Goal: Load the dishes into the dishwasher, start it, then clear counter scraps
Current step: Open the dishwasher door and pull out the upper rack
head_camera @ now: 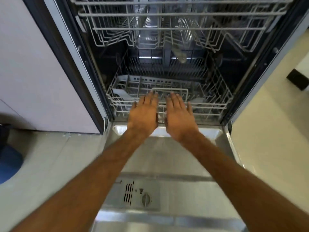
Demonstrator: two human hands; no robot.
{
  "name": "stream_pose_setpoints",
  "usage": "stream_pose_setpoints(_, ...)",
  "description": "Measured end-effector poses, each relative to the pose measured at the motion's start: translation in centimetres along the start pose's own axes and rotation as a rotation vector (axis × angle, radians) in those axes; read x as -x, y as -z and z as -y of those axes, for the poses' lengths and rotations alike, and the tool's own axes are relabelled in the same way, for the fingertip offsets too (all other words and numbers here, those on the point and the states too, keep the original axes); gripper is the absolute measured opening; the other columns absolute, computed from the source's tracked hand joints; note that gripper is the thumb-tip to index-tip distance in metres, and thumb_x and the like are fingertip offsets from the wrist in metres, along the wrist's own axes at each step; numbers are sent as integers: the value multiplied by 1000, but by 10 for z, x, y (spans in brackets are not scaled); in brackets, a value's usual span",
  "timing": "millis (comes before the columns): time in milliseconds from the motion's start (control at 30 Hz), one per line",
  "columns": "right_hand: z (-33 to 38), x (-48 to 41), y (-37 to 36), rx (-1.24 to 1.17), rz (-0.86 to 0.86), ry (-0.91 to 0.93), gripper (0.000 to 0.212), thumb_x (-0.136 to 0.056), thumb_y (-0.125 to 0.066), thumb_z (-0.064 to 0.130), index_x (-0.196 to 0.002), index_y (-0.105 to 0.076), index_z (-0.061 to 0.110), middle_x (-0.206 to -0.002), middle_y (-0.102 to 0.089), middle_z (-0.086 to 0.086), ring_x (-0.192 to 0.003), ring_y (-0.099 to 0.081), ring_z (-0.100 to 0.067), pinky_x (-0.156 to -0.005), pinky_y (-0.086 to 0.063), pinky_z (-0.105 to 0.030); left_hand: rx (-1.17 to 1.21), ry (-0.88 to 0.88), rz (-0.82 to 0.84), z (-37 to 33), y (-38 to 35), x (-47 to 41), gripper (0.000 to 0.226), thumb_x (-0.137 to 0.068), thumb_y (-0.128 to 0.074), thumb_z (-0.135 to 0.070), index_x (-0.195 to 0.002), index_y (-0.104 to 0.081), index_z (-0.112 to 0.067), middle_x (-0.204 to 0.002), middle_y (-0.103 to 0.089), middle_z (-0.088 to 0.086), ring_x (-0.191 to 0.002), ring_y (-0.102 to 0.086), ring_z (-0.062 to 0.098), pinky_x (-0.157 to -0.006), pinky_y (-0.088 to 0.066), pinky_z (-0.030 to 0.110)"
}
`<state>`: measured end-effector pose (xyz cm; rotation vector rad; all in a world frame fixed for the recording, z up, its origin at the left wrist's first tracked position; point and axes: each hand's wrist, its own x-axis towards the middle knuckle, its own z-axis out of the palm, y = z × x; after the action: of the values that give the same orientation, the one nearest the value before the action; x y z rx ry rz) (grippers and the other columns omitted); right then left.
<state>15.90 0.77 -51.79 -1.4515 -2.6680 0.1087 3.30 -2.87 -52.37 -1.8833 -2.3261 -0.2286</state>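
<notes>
Wire lower rack (pixel 217 104) lies just beyond left hand (pixel 143 113) and right hand (pixel 179 116).

A blue object (pixel 10 163) (blurred) is seen on the tiled floor (pixel 50 156), left; a black block (pixel 297 81), far right.

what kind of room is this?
Likely a home kitchen: an open dishwasher with wire racks, built in beside a cabinet, on a tiled floor.

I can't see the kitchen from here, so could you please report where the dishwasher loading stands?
Hands open, holding nothing: left hand, right hand at front rim of lower rack. Note dishwasher door fully down. Nothing between hands and rack.
</notes>
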Motion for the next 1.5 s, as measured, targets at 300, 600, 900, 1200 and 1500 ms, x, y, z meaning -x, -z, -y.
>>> stream_pose_setpoints(300, -75, -59, -26, -166, 8, -170, 81, -104, -41, 36, -155, 17, 15, -129, -61, -23, -129, -51, -32, -120, 5, -56, -109, -58, 175, 42, -55, -46, 76, -99, -49, -41, -155, -13, -4, -160, -22, 15, -146, -24, 30, -120, -13, 40)
stream_pose_setpoints(600, -91, -43, -55, -150, -221, -68, 37, -103, -43, 41, -121, -49, 9, -114, -64, -20, -110, -54, -37, -93, -40, -43, 3, -80, 4, 42, -66, -24, 59, -98, -53, -34, -148, -31, -13, -151, -37, 7, -140, -32, 25, -122, -15, 40)
stream_pose_setpoints(900, -82, -9, -49, -54, -127, -74, 38, -105, -35, 46, -110, -55, 14, -105, -65, -10, -98, -59, -28, -99, -37, -43, 32, -71, 19, 40, -52, 8, 32, -104, -41, -31, -132, -47, -17, -136, -52, 7, -123, -49, 26, -108, -32, 41)
stream_pose_setpoints(1200, -74, 26, -19, -138, 126, -15, 36, -102, -48, 41, -112, -61, 9, -102, -62, -10, -96, -61, -25, -93, -51, -42, -151, -47, 158, 26, -20, 38, 32, -93, -57, -10, -124, -58, -14, -122, -63, 10, -110, -61, 29, -94, -53, 43)
stream_pose_setpoints(1500, -70, 43, 7, -38, 414, 35, 40, -101, -45, 49, -88, -70, 20, -89, -72, -1, -94, -69, -23, -94, -50, -37, 8, -116, 349, 32, 6, 51, 26, -99, -54, -18, -122, -63, -15, -121, -65, 4, -110, -61, 24, -99, -48, 37)
